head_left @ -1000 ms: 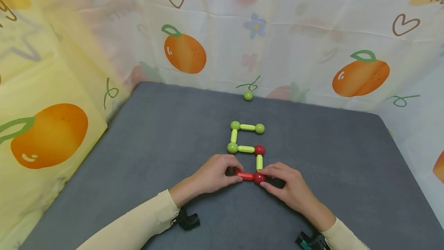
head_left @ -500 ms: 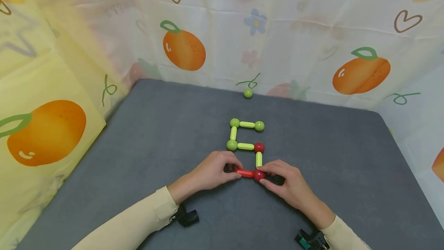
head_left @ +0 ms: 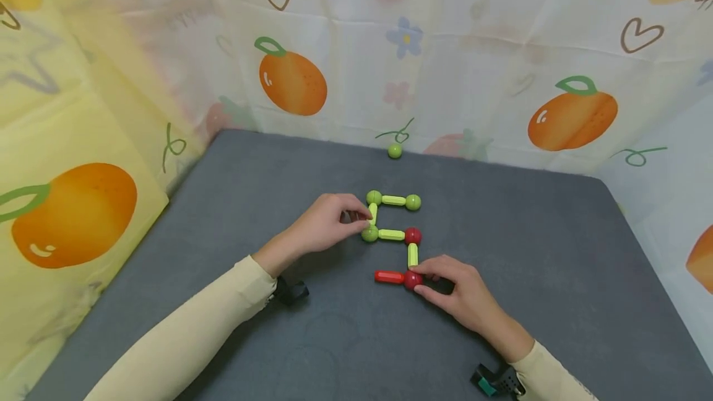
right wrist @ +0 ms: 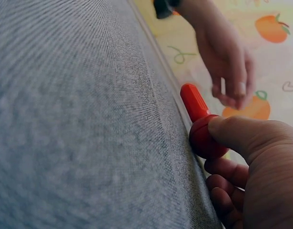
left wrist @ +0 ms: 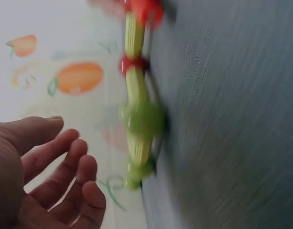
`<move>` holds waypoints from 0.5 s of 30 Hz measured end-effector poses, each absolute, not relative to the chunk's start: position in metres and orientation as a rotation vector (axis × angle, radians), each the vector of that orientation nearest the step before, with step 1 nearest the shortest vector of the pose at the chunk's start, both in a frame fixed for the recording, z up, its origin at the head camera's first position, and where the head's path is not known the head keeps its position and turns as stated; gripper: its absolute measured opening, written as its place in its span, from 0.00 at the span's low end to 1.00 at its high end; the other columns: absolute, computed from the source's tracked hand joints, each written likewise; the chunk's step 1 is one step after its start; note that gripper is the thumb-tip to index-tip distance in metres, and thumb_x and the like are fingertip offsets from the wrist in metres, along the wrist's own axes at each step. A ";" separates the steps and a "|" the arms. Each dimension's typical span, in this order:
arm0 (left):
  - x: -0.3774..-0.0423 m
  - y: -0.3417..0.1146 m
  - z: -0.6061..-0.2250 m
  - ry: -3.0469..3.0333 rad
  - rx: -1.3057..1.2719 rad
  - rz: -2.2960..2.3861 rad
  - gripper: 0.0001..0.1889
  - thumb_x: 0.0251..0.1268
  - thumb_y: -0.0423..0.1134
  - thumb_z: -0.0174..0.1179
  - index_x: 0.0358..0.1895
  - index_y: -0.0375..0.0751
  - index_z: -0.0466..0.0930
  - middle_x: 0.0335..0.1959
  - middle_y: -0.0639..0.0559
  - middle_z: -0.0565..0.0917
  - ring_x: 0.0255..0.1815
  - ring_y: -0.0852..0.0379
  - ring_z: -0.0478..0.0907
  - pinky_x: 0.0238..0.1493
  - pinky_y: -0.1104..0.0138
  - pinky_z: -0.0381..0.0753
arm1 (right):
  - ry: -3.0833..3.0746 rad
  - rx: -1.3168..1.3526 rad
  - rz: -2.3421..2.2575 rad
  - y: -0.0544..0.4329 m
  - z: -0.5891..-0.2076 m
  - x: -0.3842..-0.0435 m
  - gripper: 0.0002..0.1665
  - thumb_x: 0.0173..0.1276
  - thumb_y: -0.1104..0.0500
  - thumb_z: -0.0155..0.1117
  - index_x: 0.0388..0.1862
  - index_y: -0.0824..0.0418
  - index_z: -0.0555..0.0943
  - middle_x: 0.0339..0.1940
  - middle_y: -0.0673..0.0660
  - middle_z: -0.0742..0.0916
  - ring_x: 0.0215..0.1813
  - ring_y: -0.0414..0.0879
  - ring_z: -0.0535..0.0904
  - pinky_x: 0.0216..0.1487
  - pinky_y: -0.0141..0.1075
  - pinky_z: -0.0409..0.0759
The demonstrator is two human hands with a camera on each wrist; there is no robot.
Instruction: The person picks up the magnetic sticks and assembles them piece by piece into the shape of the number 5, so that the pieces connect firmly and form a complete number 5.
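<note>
A chain of magnetic balls and rods lies in a 5-like shape on the grey table. My right hand pinches the lower red ball between thumb and fingers. From that ball a red rod sticks out to the left, its outer end free. A yellow-green rod leads up to another red ball. My left hand is raised, its fingers loosely bent with nothing in them, and overlaps the left yellow-green rod in the head view. In the left wrist view, its fingertips are apart from the chain.
A loose green ball sits at the table's back edge, against the printed curtain. More green balls and yellow-green rods form the top of the chain. The curtain also borders the table on the left and right.
My left hand has let go of the red rod and moved up and slightly left, above the table. The right hand stays on the lower red ball.
</note>
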State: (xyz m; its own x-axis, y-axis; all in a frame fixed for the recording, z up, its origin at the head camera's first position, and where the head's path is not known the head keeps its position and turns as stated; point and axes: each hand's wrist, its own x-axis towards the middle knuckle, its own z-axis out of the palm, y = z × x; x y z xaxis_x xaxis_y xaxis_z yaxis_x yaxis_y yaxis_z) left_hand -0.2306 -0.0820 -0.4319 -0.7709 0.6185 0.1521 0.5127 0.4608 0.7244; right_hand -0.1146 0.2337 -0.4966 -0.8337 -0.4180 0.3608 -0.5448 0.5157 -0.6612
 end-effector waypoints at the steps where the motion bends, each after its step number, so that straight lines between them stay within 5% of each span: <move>1: -0.240 -0.081 -0.429 2.588 0.999 1.201 0.08 0.75 0.37 0.72 0.52 0.41 0.93 0.41 0.59 0.87 0.40 0.59 0.81 0.43 0.61 0.83 | -2.599 0.829 1.215 0.234 -0.497 -0.115 0.24 0.65 0.64 0.84 0.58 0.46 0.91 0.51 0.40 0.90 0.44 0.40 0.83 0.46 0.37 0.85; 15: -0.340 -0.038 -0.434 2.705 0.836 1.056 0.16 0.82 0.35 0.65 0.66 0.38 0.86 0.64 0.44 0.85 0.60 0.48 0.82 0.59 0.55 0.81 | -2.587 0.828 1.231 0.233 -0.497 -0.113 0.25 0.66 0.63 0.84 0.59 0.44 0.91 0.50 0.40 0.90 0.44 0.39 0.84 0.44 0.37 0.85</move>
State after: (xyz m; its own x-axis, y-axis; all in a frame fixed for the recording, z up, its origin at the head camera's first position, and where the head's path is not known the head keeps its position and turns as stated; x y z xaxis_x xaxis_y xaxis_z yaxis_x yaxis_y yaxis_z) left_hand -0.3399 -0.0383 -0.4337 -0.8404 0.5351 0.0859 0.4518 0.6042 0.6564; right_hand -0.1130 0.2332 -0.4974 -0.8341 -0.4135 0.3651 -0.5442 0.5083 -0.6675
